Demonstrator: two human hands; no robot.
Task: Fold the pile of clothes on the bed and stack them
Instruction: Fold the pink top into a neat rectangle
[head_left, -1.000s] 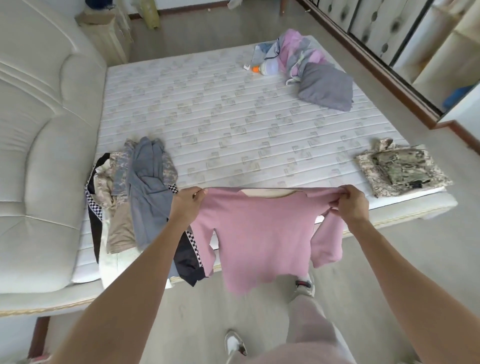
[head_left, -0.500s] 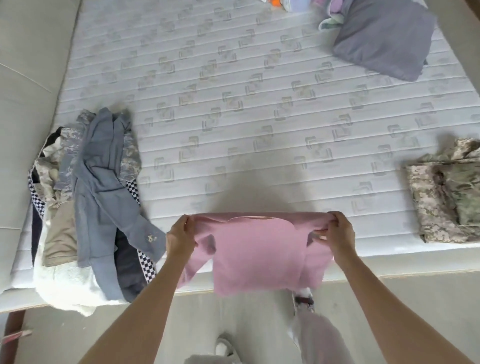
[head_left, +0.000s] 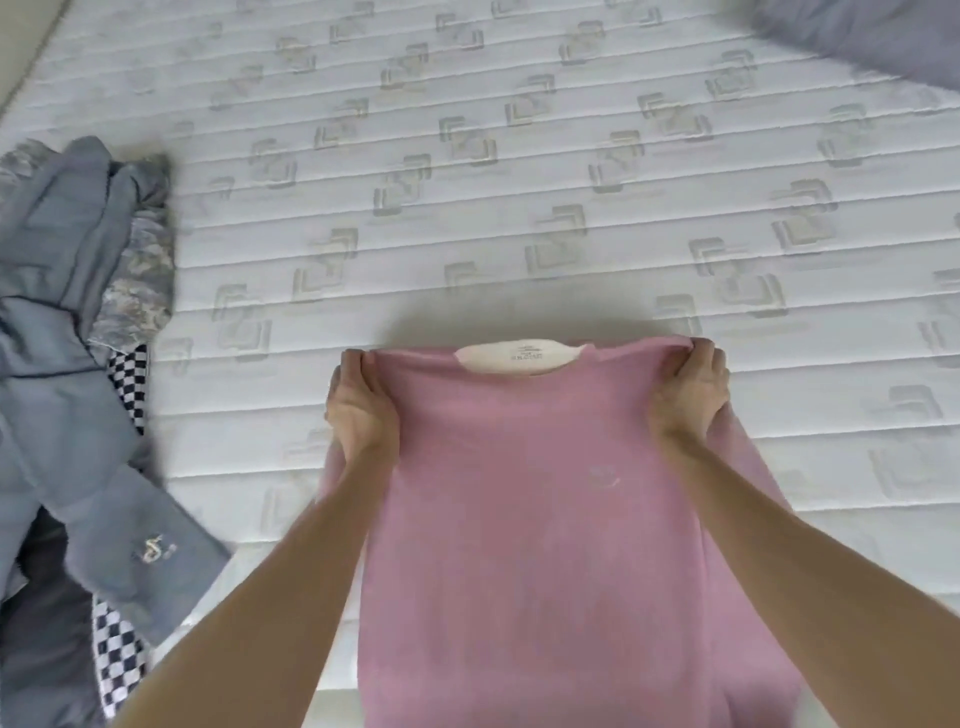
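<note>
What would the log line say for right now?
left hand: grips pink top shoulder | right hand: grips other shoulder | top: spread over mattress | unfolded pile: left

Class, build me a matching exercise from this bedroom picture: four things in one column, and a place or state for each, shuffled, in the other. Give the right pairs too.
Column 1
1. pink top
2. grey-blue garment
3. checkered cloth
4. grey cushion

Column 2
A. top right corner of the mattress
B. held at the shoulders by the left hand and the right hand
C. peeking out beneath the pile
D. draped over the pile at the left

Pairs: 1-B, 2-D, 3-C, 4-A
</note>
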